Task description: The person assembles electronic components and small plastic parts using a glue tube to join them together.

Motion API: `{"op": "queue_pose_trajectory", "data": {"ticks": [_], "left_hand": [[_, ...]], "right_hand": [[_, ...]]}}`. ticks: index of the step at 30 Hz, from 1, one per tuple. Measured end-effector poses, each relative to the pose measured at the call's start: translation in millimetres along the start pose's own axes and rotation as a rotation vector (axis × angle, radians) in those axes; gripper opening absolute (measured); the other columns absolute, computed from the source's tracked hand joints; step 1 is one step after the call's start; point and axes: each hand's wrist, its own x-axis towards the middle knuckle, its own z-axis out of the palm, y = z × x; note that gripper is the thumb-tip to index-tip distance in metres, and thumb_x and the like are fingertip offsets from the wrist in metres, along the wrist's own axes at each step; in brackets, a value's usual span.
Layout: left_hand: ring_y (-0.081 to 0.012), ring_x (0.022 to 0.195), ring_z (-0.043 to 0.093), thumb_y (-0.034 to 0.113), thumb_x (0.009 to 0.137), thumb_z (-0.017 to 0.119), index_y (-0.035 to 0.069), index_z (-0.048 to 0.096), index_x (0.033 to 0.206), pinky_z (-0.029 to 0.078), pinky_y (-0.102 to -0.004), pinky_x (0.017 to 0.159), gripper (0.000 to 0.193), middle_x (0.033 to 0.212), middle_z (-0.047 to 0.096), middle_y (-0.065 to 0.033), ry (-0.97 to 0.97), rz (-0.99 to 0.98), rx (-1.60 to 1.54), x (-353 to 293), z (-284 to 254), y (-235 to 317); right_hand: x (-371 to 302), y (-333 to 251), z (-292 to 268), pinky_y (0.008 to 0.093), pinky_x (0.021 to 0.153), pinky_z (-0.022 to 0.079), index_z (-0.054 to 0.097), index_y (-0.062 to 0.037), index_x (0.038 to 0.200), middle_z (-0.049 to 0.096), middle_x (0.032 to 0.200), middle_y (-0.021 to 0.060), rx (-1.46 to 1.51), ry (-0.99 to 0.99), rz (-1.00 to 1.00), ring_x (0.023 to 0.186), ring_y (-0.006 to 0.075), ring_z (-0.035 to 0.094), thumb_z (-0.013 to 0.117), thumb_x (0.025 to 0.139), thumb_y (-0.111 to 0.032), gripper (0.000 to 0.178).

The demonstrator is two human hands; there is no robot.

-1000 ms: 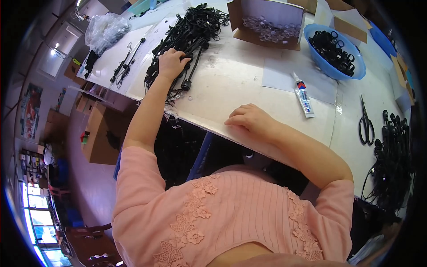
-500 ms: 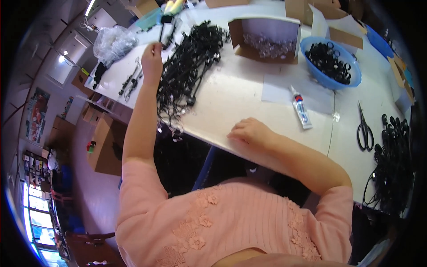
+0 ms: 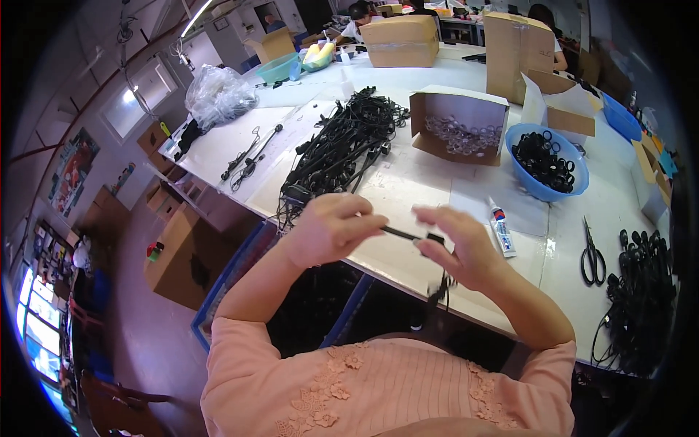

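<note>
In front of my chest, my left hand (image 3: 338,229) pinches one end of a thin black corded piece (image 3: 400,233), a slim stick with a small dark block at its right end. My right hand (image 3: 466,247) is at that block, thumb close against it and fingers spread apart above. A thin black cord hangs below the right hand. Just beyond my left hand lies a heap of similar black corded pieces (image 3: 338,142). A glue tube (image 3: 501,229) lies on the table beyond my right hand.
An open cardboard box (image 3: 459,105) holds clear rings; a blue bowl (image 3: 579,182) holds black rings. Black-handled scissors (image 3: 593,262) and another black bundle (image 3: 641,298) lie at the right. Two loose corded pieces (image 3: 251,156) lie left. People sit beyond the far boxes.
My left hand has come back from the far side of the heap with a black corded piece. My right hand has risen from the table edge to meet it, its fingers now spread.
</note>
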Motion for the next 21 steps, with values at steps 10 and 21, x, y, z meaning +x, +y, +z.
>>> {"op": "queue_pose_trajectory", "data": {"ticks": [10, 21], "left_hand": [[-0.0174, 0.072, 0.053, 0.015, 0.067, 0.067, 0.014, 0.063, 0.087, 0.04, -0.0309, 0.067, 0.02, 0.082, 0.054, 0.0009, 0.166, -0.002, -0.115, -10.9, 8.8, 23.1], [-0.0223, 0.096, 0.052, 0.054, 0.086, 0.032, 0.005, 0.024, 0.129, 0.037, -0.0334, 0.09, 0.065, 0.111, 0.049, -0.016, 0.7, -0.7, -1.719, -33.1, 98.0, 51.4]], "right_hand": [[-25.0, -25.6, 14.7, 0.0289, 0.059, 0.043, 0.058, 0.0001, 0.089, 0.058, 0.072, 0.0131, 0.289, -0.198, 0.427, 0.061, 0.0214, 0.054, 0.057, 0.08, -0.015, 0.018], [-94.5, -13.8, 45.7, 0.0175, 0.042, 0.029, 0.058, 0.0016, 0.09, 0.047, 0.059, 0.0005, 0.885, 0.147, 0.636, 0.047, 0.0044, 0.038, 0.049, 0.086, -0.015, 0.02]]}}
